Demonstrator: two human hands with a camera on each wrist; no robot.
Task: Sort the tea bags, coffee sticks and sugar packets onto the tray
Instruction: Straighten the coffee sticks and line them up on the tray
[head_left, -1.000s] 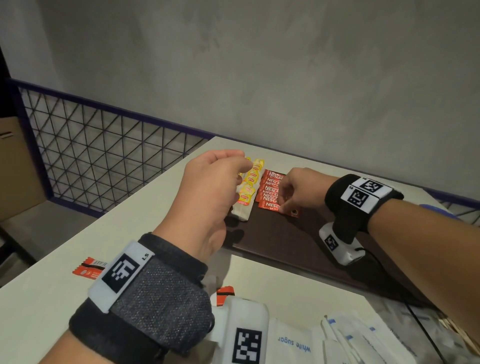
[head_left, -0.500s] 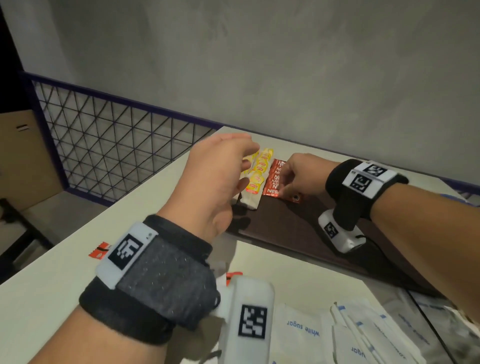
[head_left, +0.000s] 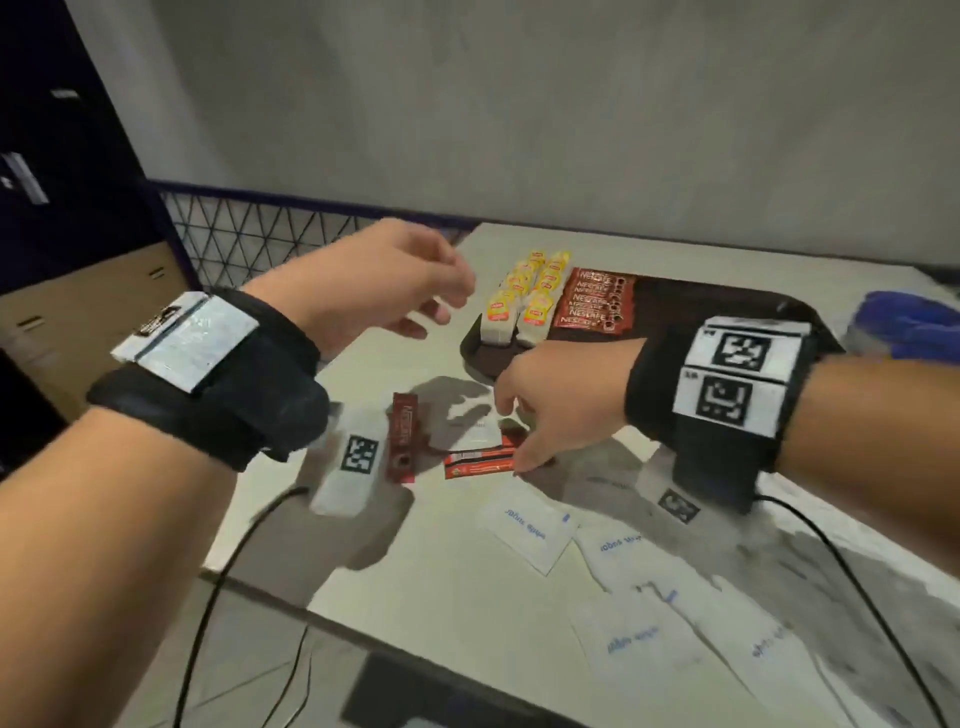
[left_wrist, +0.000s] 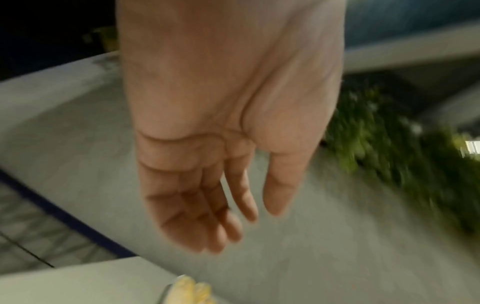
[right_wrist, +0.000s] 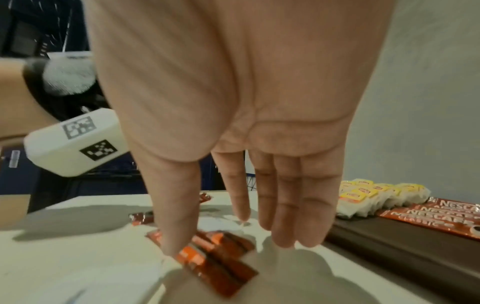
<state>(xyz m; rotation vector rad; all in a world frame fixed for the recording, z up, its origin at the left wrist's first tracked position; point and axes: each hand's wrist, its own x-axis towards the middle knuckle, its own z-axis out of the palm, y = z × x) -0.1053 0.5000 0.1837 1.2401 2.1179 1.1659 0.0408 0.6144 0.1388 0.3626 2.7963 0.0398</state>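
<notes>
A dark brown tray (head_left: 691, 312) holds two rows of yellow-tagged tea bags (head_left: 524, 296) and a row of red coffee sticks (head_left: 592, 304). In front of the tray, loose coffee sticks (head_left: 480, 462) lie on the table, with one more (head_left: 404, 441) to their left. White sugar packets (head_left: 530, 530) are spread nearer to me. My right hand (right_wrist: 207, 234) reaches down with straight fingers, its thumb (right_wrist: 171, 236) touching the loose coffee sticks (right_wrist: 215, 259). My left hand (head_left: 431, 296) hovers left of the tea bags, fingers relaxed and empty (left_wrist: 233, 222).
A wire-mesh railing (head_left: 270, 234) runs behind the table's left side, with a cardboard box (head_left: 78, 312) beyond it. A blue object (head_left: 909, 322) sits at the tray's right. Cables (head_left: 857, 571) trail from both wrists. The table's near-left edge (head_left: 291, 597) drops to the floor.
Both hands have pulled back from the tray. The left has moved left and opened. The right has come down to the loose coffee sticks in front of the tray.
</notes>
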